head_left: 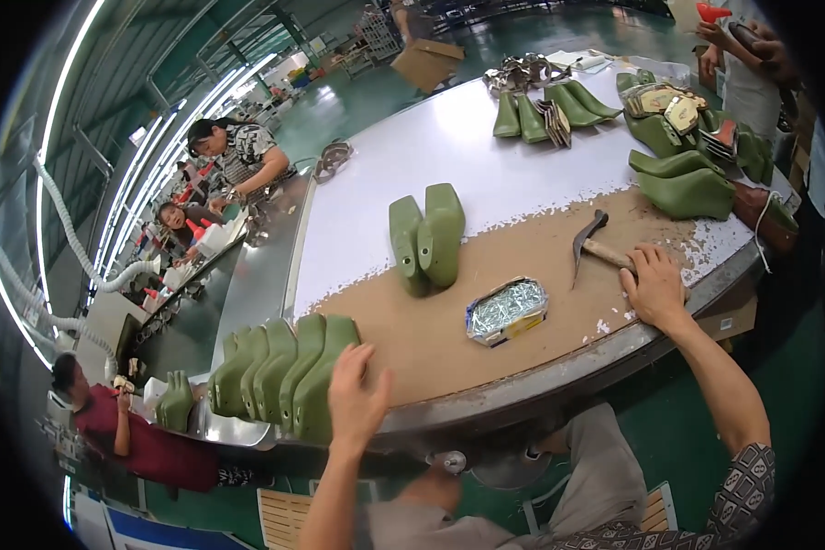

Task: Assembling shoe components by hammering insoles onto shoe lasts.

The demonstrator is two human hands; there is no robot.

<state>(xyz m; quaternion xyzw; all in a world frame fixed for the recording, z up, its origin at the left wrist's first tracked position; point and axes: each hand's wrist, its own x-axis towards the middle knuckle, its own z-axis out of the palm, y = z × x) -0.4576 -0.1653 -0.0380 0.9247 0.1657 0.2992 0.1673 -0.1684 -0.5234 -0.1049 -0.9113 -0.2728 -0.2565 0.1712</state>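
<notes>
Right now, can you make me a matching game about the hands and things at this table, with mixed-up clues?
1. Hammer
2. Nail box
3. Left hand
4. Pair of shoe lasts

A. next to a row of lasts
B. green, side by side
C. handle under the right hand
D. open, showing silvery contents

Pairs: 1-C, 2-D, 3-A, 4-B

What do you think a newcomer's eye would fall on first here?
Probably the pair of green shoe forms in the middle of the table, then a similar row at its near left, beside the left hand. Next come the hammer at right, its handle under the right hand, and the box of shiny bits between the hands.
</notes>
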